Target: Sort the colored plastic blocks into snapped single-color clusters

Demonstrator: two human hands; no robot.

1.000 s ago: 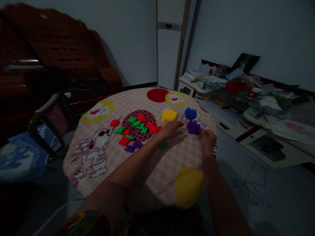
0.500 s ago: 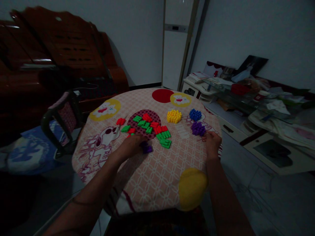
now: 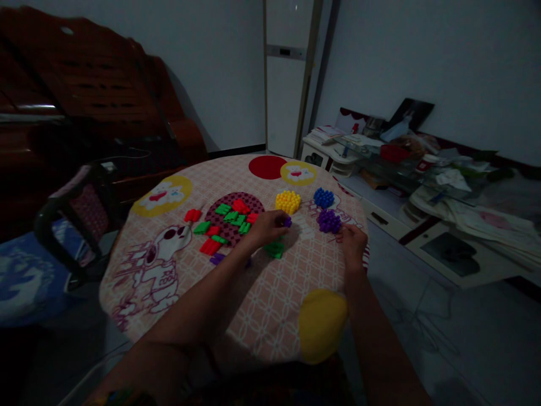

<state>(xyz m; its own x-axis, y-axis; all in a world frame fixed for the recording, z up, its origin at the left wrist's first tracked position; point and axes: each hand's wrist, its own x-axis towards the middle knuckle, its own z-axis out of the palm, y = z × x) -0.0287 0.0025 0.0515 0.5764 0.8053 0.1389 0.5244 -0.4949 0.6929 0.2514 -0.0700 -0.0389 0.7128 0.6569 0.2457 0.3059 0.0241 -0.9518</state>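
Left grip [image 3: 270, 225] closed on a small purple piece [image 3: 288, 221], over the worktop [image 3: 274, 316] near the yellow cluster [image 3: 288, 202]; right grip [image 3: 354, 242] beside the purple cluster [image 3: 329, 221], fingers curled, cannot tell whether it holds anything; step, as judged: adding purple to purple; next move calls for carrying the piece rightward and aligning it; loose purple piece [image 3: 217, 259] lies farther left.

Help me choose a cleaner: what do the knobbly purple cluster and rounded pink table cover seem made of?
Knobbly purple cluster: probably smooth plastic; even, saturated colour, repeated rounded knobs. Rounded pink table cover: likely matte fabric, without glare, draping at the edge; coating unclear.
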